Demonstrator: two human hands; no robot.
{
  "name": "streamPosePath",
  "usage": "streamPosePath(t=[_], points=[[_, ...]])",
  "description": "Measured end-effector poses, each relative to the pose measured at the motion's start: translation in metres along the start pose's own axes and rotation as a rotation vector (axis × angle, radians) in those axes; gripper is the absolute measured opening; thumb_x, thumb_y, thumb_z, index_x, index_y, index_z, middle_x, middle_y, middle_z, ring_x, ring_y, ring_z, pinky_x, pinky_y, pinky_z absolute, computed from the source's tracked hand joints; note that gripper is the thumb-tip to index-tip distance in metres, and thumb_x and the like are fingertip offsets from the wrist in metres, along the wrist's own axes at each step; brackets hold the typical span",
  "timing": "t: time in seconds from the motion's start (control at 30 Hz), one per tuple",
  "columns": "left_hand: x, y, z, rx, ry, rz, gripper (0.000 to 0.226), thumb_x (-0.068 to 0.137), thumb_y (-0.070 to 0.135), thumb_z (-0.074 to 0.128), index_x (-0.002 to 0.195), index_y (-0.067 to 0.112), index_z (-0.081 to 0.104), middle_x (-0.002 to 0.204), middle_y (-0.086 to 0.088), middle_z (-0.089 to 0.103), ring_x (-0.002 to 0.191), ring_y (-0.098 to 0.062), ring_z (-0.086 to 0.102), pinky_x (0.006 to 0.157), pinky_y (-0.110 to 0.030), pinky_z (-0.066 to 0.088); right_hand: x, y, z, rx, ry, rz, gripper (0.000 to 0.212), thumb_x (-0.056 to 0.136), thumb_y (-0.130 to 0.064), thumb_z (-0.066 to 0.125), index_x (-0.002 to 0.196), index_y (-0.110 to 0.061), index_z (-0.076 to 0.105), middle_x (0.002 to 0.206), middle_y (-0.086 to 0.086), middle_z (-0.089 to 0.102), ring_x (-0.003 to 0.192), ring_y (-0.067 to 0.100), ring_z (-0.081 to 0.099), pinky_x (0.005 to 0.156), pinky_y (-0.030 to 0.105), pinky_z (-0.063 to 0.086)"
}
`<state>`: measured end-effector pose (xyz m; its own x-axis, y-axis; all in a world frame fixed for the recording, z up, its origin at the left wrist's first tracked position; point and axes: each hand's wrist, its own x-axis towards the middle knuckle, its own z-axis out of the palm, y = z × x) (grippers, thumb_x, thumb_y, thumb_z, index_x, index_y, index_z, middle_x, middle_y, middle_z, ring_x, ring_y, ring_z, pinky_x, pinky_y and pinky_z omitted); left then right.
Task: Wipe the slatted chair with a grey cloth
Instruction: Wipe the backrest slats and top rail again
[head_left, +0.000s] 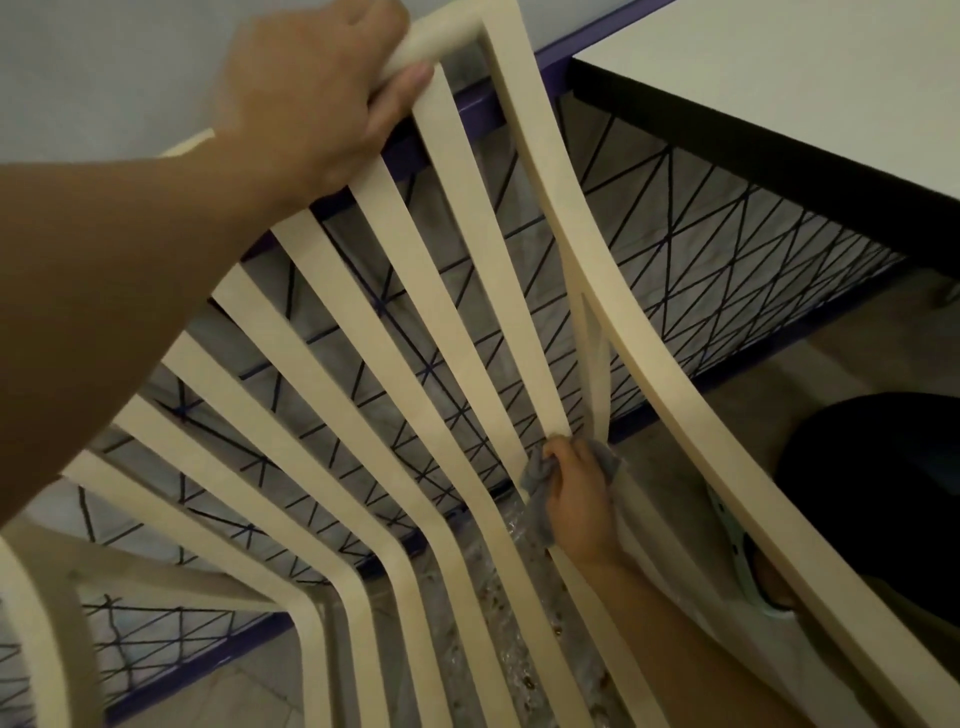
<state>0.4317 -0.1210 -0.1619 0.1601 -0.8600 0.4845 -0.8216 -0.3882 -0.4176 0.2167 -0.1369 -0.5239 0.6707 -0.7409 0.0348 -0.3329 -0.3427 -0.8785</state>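
- Slatted chair (582, 234), cream in colour, fills most of the view from above, its long slats running from the top rail (441, 39) down to where they bend into the seat.
- It stands close against a wire mesh panel (701, 218) with a purple frame (478, 111), and the mesh shows through the gaps between the slats.
- Left hand (311, 88) grips the top rail near the chair's upper corner, with fingers wrapped over the rail and the thumb tip showing beneath it.
- Right hand (576, 483) is low on the backrest at the right side, its fingers curled tightly round a grey cloth (535, 470).
- The cloth is bunched in the fist, with folds sticking out on both sides of the hand and touching the outermost slat.
- The right forearm comes up from the lower right, passing under the chair's curved side frame.
- A white table (779, 67) with a dark edge sits at the upper right, above the mesh panel.
- A foot in a light sandal (769, 582) rests on the pale floor (857, 353) beside the chair, partly hidden by the side frame.
- Dark clothing (872, 467) shows at the right edge.
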Motion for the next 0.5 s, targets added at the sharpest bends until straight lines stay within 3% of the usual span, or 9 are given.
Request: streamPosePath(t=[0.07,0.1,0.13,0.2,0.27,0.33,0.43,0.5], points=[[-0.002,-0.001,0.001,-0.005,-0.003,0.002,0.057,0.102,0.054,0.021,0.124,0.007,0.044,0.105,-0.024,0.053,0.085,-0.039,0.049,0.073,-0.048,0.037,0.0,-0.003,0.001,-0.037,-0.04,0.018,0.018,0.091,-0.03,0.056,0.074,-0.034,0.053,0.08,-0.009,0.051,0.079,0.004,0.052,0.091,0.033,0.045],[-0.002,0.0,0.001,-0.011,0.0,0.002,0.056,0.102,0.054,0.021,0.122,0.007,0.044,0.103,-0.024,0.052,0.082,-0.036,0.047,0.071,-0.047,0.036,0.002,-0.006,0.0,-0.024,-0.072,0.051,0.027,0.092,-0.019,0.053,0.077,-0.041,0.048,0.082,-0.016,0.045,0.078,0.0,0.047,0.086,0.02,0.041],[-0.002,-0.001,0.0,-0.01,0.002,0.007,0.056,0.102,0.054,0.021,0.12,0.007,0.045,0.101,-0.022,0.052,0.077,-0.032,0.044,0.069,-0.046,0.035,0.003,-0.007,-0.001,0.062,-0.059,0.093,0.032,0.091,-0.014,0.052,0.077,-0.043,0.046,0.083,-0.018,0.042,0.077,-0.001,0.044,0.081,0.016,0.038],[-0.001,-0.001,0.0,-0.001,0.015,0.018,0.055,0.102,0.053,0.022,0.118,0.006,0.045,0.101,-0.021,0.052,0.073,-0.031,0.042,0.064,-0.043,0.034,-0.001,-0.01,-0.009,0.171,-0.021,0.118,0.018,0.086,-0.023,0.057,0.069,-0.028,0.054,0.075,-0.005,0.048,0.071,0.008,0.046,0.077,0.025,0.041],[0.0,-0.001,0.0,0.016,0.023,0.02,0.054,0.102,0.052,0.023,0.119,0.005,0.045,0.103,-0.021,0.052,0.076,-0.037,0.049,0.064,-0.045,0.036,0.005,-0.014,-0.013,0.306,0.048,0.15,0.03,0.09,-0.018,0.049,0.066,0.002,0.05,0.069,0.019,0.044,0.067,0.03,0.043,0.072,0.038,0.042],[0.002,0.0,0.0,0.026,0.035,0.023,0.054,0.102,0.052,0.023,0.119,0.006,0.045,0.106,-0.02,0.053,0.08,-0.041,0.052,0.065,-0.048,0.04,0.009,-0.025,-0.018,0.351,0.045,0.139,0.023,0.092,-0.004,0.042,0.07,-0.001,0.049,0.067,0.017,0.042,0.064,0.025,0.042,0.071,0.034,0.041],[0.002,-0.002,-0.001,0.022,0.045,0.03,0.053,0.102,0.053,0.023,0.118,0.007,0.045,0.105,-0.019,0.053,0.079,-0.041,0.053,0.067,-0.051,0.044,0.015,-0.04,-0.023,0.357,0.149,0.026,0.027,0.096,-0.001,0.037,0.072,-0.009,0.044,0.066,0.01,0.039,0.062,0.017,0.042,0.068,0.027,0.041],[0.002,-0.002,0.0,0.028,0.05,0.033,0.054,0.102,0.053,0.022,0.118,0.008,0.045,0.104,-0.018,0.054,0.078,-0.04,0.053,0.067,-0.052,0.045,0.022,-0.057,-0.03,0.343,0.164,0.023,0.03,0.099,-0.003,0.035,0.07,-0.008,0.041,0.068,0.017,0.037,0.063,0.021,0.04,0.065,0.024,0.043]])
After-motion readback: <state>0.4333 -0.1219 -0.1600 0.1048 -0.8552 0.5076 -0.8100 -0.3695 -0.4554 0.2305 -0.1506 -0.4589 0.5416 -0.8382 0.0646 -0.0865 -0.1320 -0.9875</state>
